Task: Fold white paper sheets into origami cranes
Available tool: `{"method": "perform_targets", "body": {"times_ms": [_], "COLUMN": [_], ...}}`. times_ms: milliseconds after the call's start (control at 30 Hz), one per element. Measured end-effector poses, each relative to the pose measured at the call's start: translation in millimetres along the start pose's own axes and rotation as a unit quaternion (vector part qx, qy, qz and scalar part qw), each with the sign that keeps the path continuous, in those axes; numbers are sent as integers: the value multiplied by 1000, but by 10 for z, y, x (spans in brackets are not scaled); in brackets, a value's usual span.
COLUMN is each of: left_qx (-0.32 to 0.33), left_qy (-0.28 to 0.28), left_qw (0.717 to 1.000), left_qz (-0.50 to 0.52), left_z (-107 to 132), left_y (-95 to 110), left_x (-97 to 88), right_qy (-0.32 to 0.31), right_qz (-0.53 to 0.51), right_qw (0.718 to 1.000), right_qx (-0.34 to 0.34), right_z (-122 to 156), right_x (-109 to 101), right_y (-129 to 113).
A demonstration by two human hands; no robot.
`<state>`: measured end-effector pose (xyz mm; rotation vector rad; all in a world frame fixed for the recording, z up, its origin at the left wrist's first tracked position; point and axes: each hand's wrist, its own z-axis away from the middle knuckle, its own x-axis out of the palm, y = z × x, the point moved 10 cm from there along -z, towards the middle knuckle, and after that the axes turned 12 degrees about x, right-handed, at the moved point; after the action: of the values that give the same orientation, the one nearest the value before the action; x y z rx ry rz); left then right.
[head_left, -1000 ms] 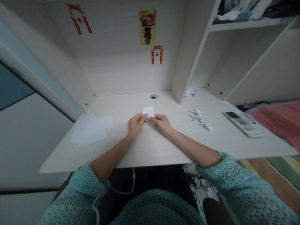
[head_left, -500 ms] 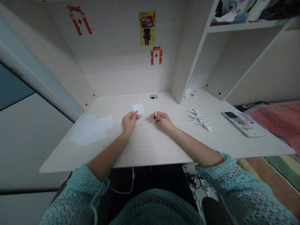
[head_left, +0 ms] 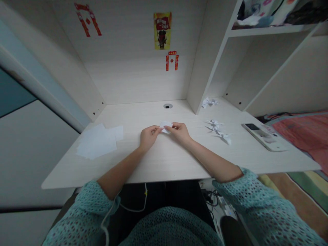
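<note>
A small square of white paper [head_left: 166, 123] is held just above the middle of the desk, between my two hands. My left hand [head_left: 150, 136] pinches its left edge with thumb and fingers. On the other side, my right hand [head_left: 179, 131] grips it, the thumb lying over the near face and the fingers behind. To the left lies a spread of white paper sheets [head_left: 97, 143]. Several folded white paper cranes [head_left: 216, 128] sit in a group right of my right hand, and more folded paper [head_left: 210, 101] lies farther back by the upright panel.
A white phone-shaped object [head_left: 265, 136] lies at the desk's right side. The upright panel [head_left: 212, 61] stands behind on the right. A cable hole [head_left: 168, 106] is set in the desk [head_left: 153, 167] near the back. A white cord [head_left: 133, 210] hangs below the front edge.
My left hand has carried the paper square to the right, toward my right hand. My right hand, empty before, has closed on the paper's right side.
</note>
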<state>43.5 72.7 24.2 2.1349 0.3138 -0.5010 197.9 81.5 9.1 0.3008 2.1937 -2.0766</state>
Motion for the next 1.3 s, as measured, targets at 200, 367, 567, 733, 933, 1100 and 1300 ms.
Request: {"method": "perform_targets", "body": {"times_ms": [200,367,567,733,933,1100,1300], "left_qx": [-35,-73,-111,-89,-51,-11,11], "left_qy": [4,-15,-17,37,27,9,8], "left_qw": [996,989,982,987,990,999,999], "left_qz": [76,129,151,131,131,-31,-38], "left_z": [-23,-27,-7,-56,-87,-66,-66], "left_y": [-195,-274,-283,-183,-30,76,162], "left_x": [27,81,83,-120,-149,-238,-219], "right_qy": [-18,-49,-32,-92,-165,-123,-93], "right_qz": [-39,-50,-47,-11,62,39,-51], "right_qw": [999,998,998,996,983,991,994], "right_qx": [7,-4,-4,-18,-44,-44,-1], "right_z": [-69,-108,-113,-5,202,161,56], "right_x": [-27,13,-6,141,394,311,209], "right_y": [57,89,87,-5,-55,-96,-11]}}
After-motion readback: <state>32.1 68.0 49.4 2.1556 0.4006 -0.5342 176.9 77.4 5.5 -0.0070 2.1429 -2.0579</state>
